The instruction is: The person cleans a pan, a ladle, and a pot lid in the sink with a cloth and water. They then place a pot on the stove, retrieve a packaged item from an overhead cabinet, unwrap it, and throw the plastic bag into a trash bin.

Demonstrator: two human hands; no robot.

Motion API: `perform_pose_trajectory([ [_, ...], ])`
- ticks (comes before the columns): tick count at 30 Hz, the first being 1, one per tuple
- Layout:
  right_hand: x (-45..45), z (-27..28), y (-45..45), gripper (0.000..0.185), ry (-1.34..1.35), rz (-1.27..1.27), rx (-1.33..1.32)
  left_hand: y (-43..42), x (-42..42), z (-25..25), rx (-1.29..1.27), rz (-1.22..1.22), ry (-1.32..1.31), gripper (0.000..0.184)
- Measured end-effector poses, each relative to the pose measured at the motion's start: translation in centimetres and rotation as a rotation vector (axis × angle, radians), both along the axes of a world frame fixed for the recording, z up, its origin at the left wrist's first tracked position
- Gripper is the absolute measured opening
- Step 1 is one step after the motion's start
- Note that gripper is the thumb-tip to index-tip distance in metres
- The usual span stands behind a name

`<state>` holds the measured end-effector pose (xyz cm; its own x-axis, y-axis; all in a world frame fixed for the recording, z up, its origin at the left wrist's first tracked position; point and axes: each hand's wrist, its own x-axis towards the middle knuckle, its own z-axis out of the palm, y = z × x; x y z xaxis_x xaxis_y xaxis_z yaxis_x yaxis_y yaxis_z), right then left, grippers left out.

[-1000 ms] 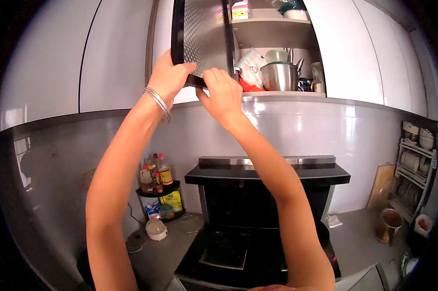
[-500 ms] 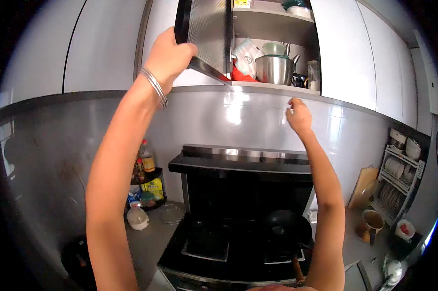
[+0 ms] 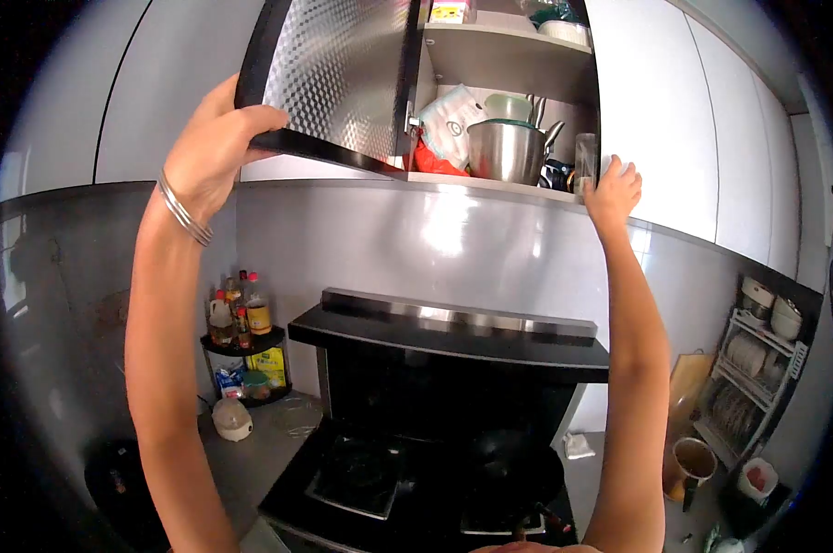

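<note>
My left hand (image 3: 218, 143), with bangles at its wrist, grips the lower corner of a black-framed, textured-glass cabinet door (image 3: 338, 83), which stands open to the left. My right hand (image 3: 616, 195) is raised at the lower edge of the white cabinet door (image 3: 656, 101) on the right. Its fingers are spread and hold nothing; whether they touch the door I cannot tell. Close to its thumb stands a clear glass container (image 3: 585, 157) on the bottom shelf. Beside that are a steel pot (image 3: 506, 150), a green bowl (image 3: 509, 107), a white printed bag (image 3: 451, 124) and a red bag (image 3: 435, 162).
Below lies a black stove (image 3: 416, 479) with a dark wok (image 3: 509, 470) and a range hood (image 3: 444, 336) behind. Bottles (image 3: 257, 304) fill a corner rack (image 3: 246, 346) at left. At right are a dish rack (image 3: 748, 369), a cutting board (image 3: 688, 387) and a brown pot (image 3: 691, 461).
The glass door has swung wider to the left with my left hand on it. My right hand has risen and moved right to the cabinet's edge, its fingers now spread. The view has shifted.
</note>
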<state>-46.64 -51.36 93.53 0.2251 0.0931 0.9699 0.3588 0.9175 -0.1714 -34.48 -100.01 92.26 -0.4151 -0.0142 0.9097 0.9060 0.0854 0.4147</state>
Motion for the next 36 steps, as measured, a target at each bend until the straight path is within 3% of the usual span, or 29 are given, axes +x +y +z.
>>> perform_pose_trajectory([
  [2,-0.8,0.8,-0.9,0.049,0.006,0.008,0.096,0.4,0.1,-0.1,0.022,0.017,-0.004,0.032],
  [6,-3.8,1.2,-5.7,0.011,-0.109,0.36,0.401,0.8,0.5,-0.5,0.033,0.031,0.005,0.031],
  [10,-8.1,0.9,-11.0,0.011,-0.255,0.656,0.453,1.2,0.9,-0.5,0.022,0.029,0.02,0.031],
  [13,-11.2,2.0,-14.7,0.015,-0.486,0.851,0.237,1.0,0.3,-0.5,-0.006,0.003,0.058,0.03],
  [16,-12.8,3.2,-18.3,0.021,-0.589,0.866,0.117,0.3,-0.2,-0.5,-0.024,-0.007,0.067,0.03],
  [21,-15.4,5.2,-21.5,0.051,-0.775,0.665,-0.093,-1.4,-1.2,-0.5,-0.052,-0.076,0.069,0.029],
  [24,-16.8,5.9,-21.6,0.047,-0.912,0.573,-0.206,-1.8,-1.8,-0.2,-0.073,-0.054,0.073,0.03],
  [27,-16.4,7.0,-21.3,0.04,-0.965,0.416,-0.139,-2.2,-2.0,-0.1,-0.099,-0.025,0.07,0.029],
  [29,-21.6,8.8,-17.7,0.034,-0.854,0.403,-0.14,-2.5,-2.2,-0.2,-0.098,-0.016,0.075,0.028],
  [32,-22.3,8.9,-14.1,0.026,-0.68,0.581,-0.085,-2.6,-2.5,-0.3,-0.084,-0.008,0.101,0.026],
  [35,-25.1,9.6,-11.4,0.022,-0.47,1.322,-0.301,-2.5,-2.6,-0.5,-0.057,-0.049,0.124,0.025],
  [36,-24.1,9.2,-11.8,0.021,-0.422,1.398,-0.327,-2.5,-2.6,-0.6,-0.034,-0.064,0.124,0.026],
])
